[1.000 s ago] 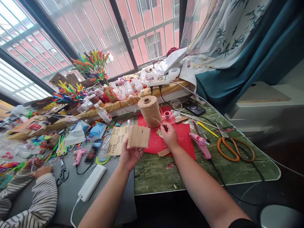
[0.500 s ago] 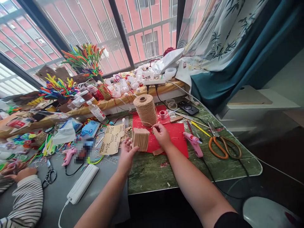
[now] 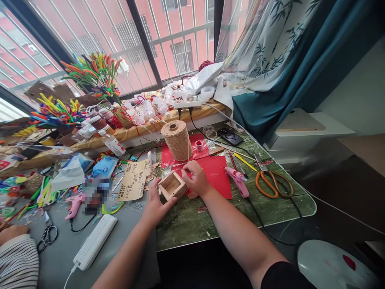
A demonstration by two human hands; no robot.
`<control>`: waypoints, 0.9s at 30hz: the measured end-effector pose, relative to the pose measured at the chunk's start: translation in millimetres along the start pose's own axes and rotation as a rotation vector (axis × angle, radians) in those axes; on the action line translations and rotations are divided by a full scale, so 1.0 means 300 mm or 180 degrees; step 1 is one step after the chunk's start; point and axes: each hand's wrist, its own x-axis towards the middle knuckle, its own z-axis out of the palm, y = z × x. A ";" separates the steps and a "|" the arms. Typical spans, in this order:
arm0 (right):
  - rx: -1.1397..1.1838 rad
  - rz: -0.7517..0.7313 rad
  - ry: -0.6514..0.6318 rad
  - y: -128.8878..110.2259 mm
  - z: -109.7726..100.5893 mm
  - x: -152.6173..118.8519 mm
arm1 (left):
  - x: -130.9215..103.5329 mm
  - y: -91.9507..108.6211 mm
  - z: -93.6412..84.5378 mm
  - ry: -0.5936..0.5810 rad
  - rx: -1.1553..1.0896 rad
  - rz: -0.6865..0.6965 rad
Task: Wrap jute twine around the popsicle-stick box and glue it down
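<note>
Head view: I see the small wooden box [image 3: 172, 185] over the green surface [image 3: 180, 233], hollow facing up, near the spool [image 3: 176, 142]. The left hand [image 3: 156, 206] has its grip around the box, thumb and fingers on opposite sides; the right hand [image 3: 195, 178] pinches twine [image 3: 189, 155] beside it. The box should handle light and stiff, its joints perhaps fragile, so outer walls look the safest hold.

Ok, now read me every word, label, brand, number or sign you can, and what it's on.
"COATED": on the tan paper, repeated.
"ABRASIVE": on the tan paper too; other marks there are too blurred.
White-labelled bottle: too small to read.
Blue packet: print too blurred.
Clear bottles farther back: too small.
</note>
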 end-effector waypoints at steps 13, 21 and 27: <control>0.0298 0.0642 0.0680 0.045 0.005 0.002 | 0.698 0.235 -0.111 0.0289 0.1170 0.1384; 0.0461 0.0768 0.0856 0.034 -0.023 0.006 | 0.865 0.322 -0.004 0.0031 0.2047 0.0757; 0.0632 0.0796 0.0786 -0.008 -0.034 -0.014 | 0.901 0.288 -0.083 -0.0602 0.2435 0.0506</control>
